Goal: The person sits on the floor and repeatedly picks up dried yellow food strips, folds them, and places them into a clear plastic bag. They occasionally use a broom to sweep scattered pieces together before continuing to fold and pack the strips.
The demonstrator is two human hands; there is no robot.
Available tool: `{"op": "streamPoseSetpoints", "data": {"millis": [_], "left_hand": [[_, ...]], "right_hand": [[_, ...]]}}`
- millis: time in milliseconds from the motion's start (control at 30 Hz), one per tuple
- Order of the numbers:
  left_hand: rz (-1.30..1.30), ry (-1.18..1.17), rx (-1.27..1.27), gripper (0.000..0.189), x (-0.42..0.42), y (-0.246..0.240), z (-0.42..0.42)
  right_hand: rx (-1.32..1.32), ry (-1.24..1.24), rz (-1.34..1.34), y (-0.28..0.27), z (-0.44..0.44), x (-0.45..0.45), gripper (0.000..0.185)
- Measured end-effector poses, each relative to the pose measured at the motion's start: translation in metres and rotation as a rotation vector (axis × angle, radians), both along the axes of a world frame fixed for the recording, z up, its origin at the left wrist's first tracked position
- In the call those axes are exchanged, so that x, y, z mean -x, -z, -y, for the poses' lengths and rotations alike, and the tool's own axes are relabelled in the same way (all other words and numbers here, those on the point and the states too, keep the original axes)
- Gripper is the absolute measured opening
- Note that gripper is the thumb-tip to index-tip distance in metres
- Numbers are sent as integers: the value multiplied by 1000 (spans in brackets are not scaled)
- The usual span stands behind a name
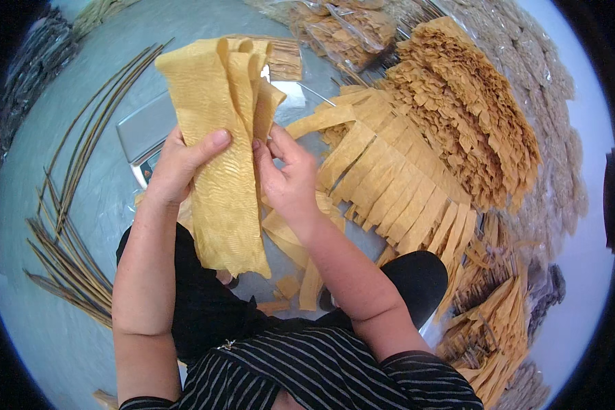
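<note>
My left hand (184, 159) grips a folded, wrinkled yellow sheet (225, 205), its thumb lying across the front. The sheet hangs down between my forearms, with several looped folds at its top. My right hand (287, 174) pinches the folds at the sheet's right side between thumb and fingers. Behind the sheet lies a metal-topped scale-like device (148, 125), partly hidden. To the right of my right hand, wide yellow strips (389, 179) hang side by side over thin rods.
Long thin brown stalks (77, 169) lie on the floor at left. A large stack of crinkled yellow-brown sheets (466, 118) stands at upper right, near a filled clear plastic bag (343, 36). More strips (492, 328) lie at lower right. Loose yellow scraps (310, 287) lie between my legs.
</note>
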State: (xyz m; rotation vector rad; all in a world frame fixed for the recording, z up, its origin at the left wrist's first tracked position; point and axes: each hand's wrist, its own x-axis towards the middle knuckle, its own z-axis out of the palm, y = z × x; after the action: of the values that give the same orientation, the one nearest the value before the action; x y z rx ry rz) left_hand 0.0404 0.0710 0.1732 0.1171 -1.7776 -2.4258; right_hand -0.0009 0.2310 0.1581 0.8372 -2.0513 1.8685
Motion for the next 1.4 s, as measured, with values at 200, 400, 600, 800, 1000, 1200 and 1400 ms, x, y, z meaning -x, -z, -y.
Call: {"op": "streamPoseSetpoints", "data": {"millis": [200, 400, 600, 800, 1000, 1200, 1400], "left_hand": [[-81, -65, -71, 69, -2, -3, 2], [-106, -55, -54, 74, -4, 0, 4], [-119, -134, -126, 79, -3, -1, 10], [-158, -76, -10, 77, -4, 11, 24], [-191, -191, -74, 78, -6, 10, 30], [-140, -103, 3, 84, -9, 3, 24], [-104, -35, -92, 88, -8, 1, 8]], "right_hand": [[238, -178, 327, 4, -4, -6, 40], [395, -207, 452, 4, -4, -13, 38], [191, -117, 274, 20, -11, -16, 33], [347, -49, 394, 34, -17, -15, 23], [391, -18, 620, 43, -52, -7, 9], [515, 109, 524, 24, -92, 14, 6], [162, 231, 213, 13, -75, 31, 11]]}}
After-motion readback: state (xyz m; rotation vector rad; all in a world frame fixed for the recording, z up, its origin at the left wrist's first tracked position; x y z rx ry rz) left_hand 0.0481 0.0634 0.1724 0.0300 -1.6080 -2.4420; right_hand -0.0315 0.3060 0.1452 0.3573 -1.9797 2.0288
